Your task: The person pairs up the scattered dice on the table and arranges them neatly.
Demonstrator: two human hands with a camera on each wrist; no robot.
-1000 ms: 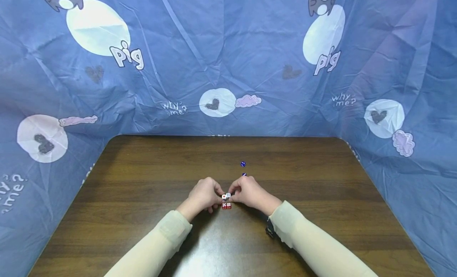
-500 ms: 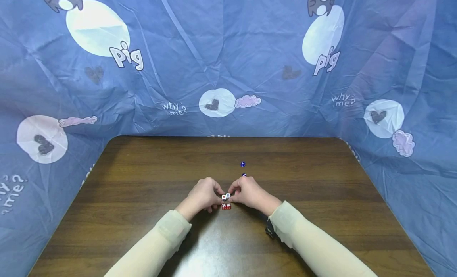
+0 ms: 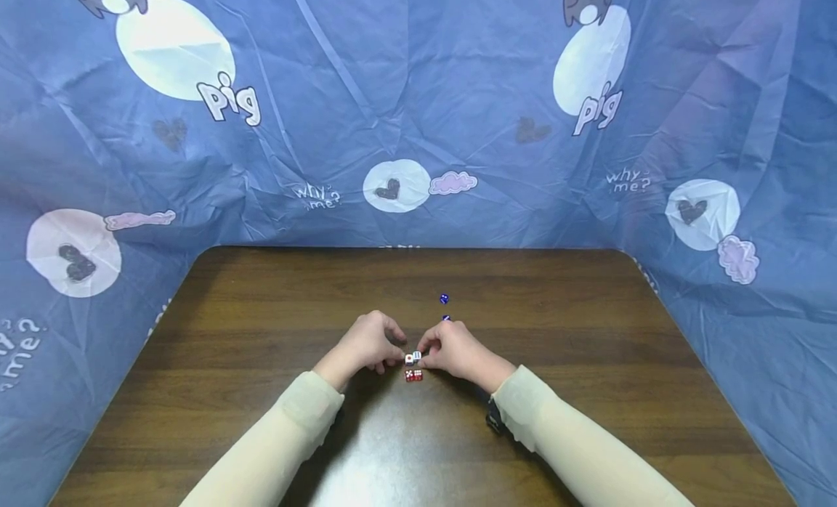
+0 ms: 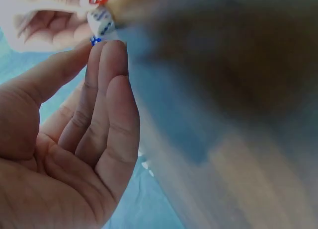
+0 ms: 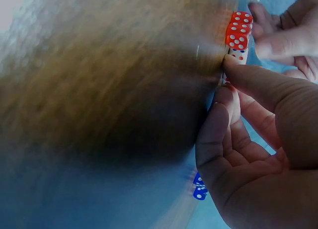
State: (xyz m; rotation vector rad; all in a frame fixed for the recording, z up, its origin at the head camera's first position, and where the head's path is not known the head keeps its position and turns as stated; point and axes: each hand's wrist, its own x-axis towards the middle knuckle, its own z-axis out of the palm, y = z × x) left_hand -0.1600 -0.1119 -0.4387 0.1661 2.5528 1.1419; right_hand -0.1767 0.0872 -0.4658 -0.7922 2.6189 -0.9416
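Note:
Two white dice (image 3: 409, 359) stand side by side between the hands in the head view, the right one turned slightly. My right hand (image 3: 461, 353) pinches that right-hand white die between thumb and fingertips; in the right wrist view the fingers (image 5: 231, 65) mostly hide it. My left hand (image 3: 366, 345) is at the left white die, its thumb and index finger spread apart with nothing between them. Just nearer to me, two red dice (image 3: 414, 375) sit pressed together in a row. The left wrist view shows a white die (image 4: 102, 21) beyond the left fingertips.
Two blue dice (image 3: 444, 298) lie apart behind the right hand, the nearer one just beyond its knuckles. A brown wooden table (image 3: 275, 296) carries everything. Blue printed cloth (image 3: 418, 115) hangs around its back and sides. A black device (image 3: 495, 418) is under the right sleeve.
My left hand has loosened its fingers from the left white die and drawn slightly back to the left. The right hand and the dice stay in place.

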